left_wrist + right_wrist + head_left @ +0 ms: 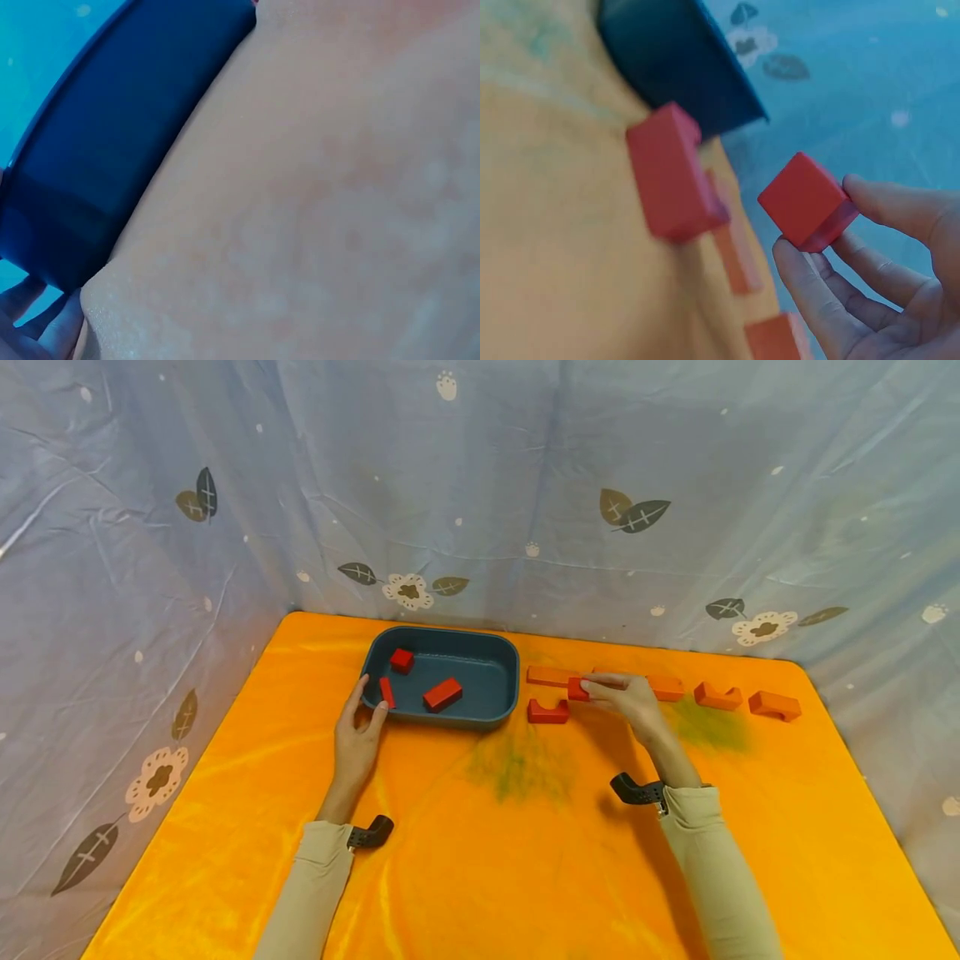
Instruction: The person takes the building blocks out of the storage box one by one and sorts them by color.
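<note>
My right hand point(628, 700) pinches a small red cube point(807, 196) between thumb and fingertips, over the right part of the table. Just left of it in the head view is a red block with a curved notch point(548, 712). My left hand point(357, 745) holds the near left corner of a dark blue tub point(480, 723), thumb at the front side and fingers at the left side. Inside the tub lie a red cube point(402, 661), a thin red piece point(387, 692) and a red rectangular block point(442, 695).
Orange blocks form a row along the far right of the yellow-covered table point(487, 860): a long flat one point(552, 676), a notched one point(717, 696), an arched one point(775, 705) and others partly behind my right hand. A patterned curtain point(487, 485) hangs behind the table.
</note>
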`<state>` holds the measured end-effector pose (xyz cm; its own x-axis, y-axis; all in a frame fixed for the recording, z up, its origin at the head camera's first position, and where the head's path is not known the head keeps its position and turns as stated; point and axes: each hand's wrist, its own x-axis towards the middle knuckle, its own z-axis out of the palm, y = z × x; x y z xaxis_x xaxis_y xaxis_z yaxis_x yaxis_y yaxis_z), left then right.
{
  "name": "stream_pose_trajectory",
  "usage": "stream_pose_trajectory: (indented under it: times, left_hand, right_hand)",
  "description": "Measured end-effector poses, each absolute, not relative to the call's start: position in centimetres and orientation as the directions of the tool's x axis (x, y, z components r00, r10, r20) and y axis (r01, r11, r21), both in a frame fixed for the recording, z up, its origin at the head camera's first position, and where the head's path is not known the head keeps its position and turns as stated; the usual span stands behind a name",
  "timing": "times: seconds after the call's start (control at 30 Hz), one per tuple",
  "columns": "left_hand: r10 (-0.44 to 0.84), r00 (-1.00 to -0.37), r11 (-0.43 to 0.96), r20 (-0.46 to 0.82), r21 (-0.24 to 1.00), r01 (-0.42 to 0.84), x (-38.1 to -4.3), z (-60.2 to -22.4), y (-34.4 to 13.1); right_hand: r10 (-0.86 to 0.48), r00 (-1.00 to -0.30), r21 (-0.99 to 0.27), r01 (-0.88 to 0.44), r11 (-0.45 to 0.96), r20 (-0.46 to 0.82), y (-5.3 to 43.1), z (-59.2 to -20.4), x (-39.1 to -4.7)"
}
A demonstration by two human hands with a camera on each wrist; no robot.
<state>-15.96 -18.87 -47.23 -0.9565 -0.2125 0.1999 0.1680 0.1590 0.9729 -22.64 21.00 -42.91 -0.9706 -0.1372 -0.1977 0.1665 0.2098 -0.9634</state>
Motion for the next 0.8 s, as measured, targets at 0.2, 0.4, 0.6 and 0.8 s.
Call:
stream_pose_trajectory:
  times: [0.2, 0.4, 0.6, 0.8]
  left_hand:
    - [-0.213, -0.958, 0.161, 0.194, 0.974, 0.161, -16.0, -47.3, -18.9]
    - [-0.214, -0.958, 0.165, 0.189, 0.974, 0.156, -16.1, -47.2, -18.8]
    - [-0.214, -0.959, 0.164, 0.185, 0.975, 0.151, -16.0, -47.2, -18.7]
    - [-0.215, -0.960, 0.164, 0.178, 0.976, 0.144, -16.0, -47.2, -18.8]
  right_hand:
    - [-0.120, -0.962, -0.936, 0.200, 0.291, -0.243, 22.6, -44.5, -22.4]
    - [-0.126, -0.957, -0.934, 0.217, 0.283, -0.261, 23.2, -45.7, -22.4]
    - [-0.095, -0.954, -0.928, 0.248, 0.278, -0.284, 23.1, -45.7, -22.3]
    - [-0.054, -0.959, -0.916, 0.248, 0.317, -0.278, 23.0, -45.7, -22.2]
